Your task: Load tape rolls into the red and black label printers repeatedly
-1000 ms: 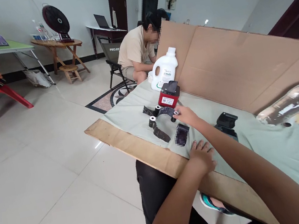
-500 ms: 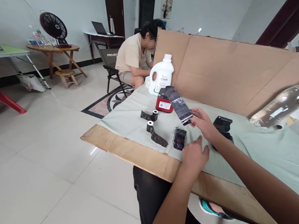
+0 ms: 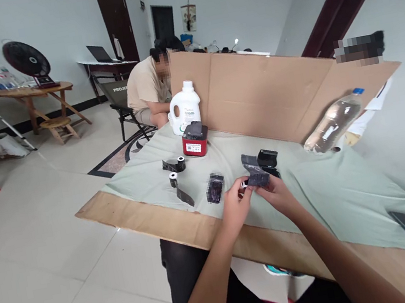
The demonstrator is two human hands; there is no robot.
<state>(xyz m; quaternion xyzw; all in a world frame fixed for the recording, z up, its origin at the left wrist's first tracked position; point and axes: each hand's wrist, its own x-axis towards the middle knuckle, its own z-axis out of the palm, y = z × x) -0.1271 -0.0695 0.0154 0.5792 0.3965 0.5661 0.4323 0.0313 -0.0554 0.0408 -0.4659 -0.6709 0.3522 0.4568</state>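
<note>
One dark roll (image 3: 258, 179) is held over the desk (image 3: 139, 217), in front of a black device (image 3: 268, 157), with both hands closed on it: the left hand (image 3: 237, 200) pinches near the white core (image 3: 245, 184), while the right hand (image 3: 280, 195) grips the unwound strip from below. It looks very light; the core is probably firm, the strip thin, limp and glossy, likely to slide, curl or crease under pressure. The core seems the surest place to hold, with only light fingertip support along the strip's edges.
</note>
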